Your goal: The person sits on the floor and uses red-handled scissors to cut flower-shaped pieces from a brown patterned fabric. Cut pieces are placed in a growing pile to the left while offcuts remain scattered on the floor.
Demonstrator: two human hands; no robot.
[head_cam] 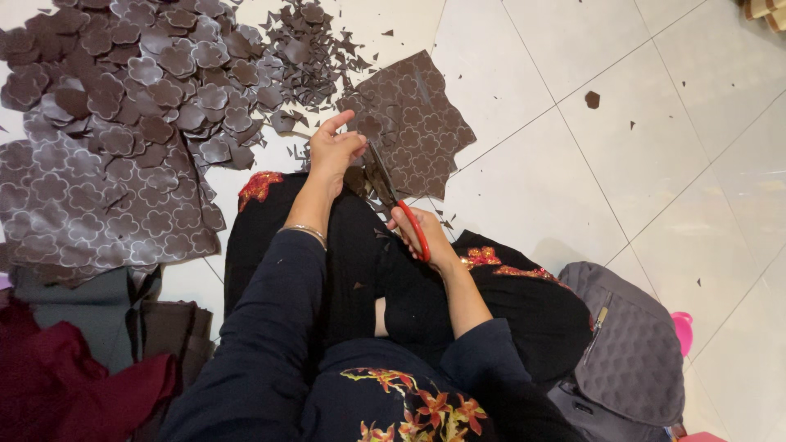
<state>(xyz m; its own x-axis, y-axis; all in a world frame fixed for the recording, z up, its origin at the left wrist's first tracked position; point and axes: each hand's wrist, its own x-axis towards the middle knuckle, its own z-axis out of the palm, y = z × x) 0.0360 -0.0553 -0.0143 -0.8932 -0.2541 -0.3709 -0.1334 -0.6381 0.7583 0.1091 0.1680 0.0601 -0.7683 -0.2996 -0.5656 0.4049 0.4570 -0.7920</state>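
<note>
My right hand (422, 232) grips red-handled scissors (399, 205), their dark blades pointing up into a small brown fabric piece (363, 128). My left hand (334, 147) pinches that piece between thumb and fingers, just above my lap. Right behind it lies a brown fabric sheet (417, 115) marked with flower outlines, spread on the white tiled floor. A silver bangle sits on my left wrist. I sit on the floor in dark clothes with red and gold embroidery.
A heap of cut brown flower shapes (155, 74) lies at the upper left, beside small offcuts (307, 49). A larger marked sheet (90, 205) sits left. Folded dark and maroon cloth (74, 368) is at lower left; a grey quilted bag (630, 344) at lower right.
</note>
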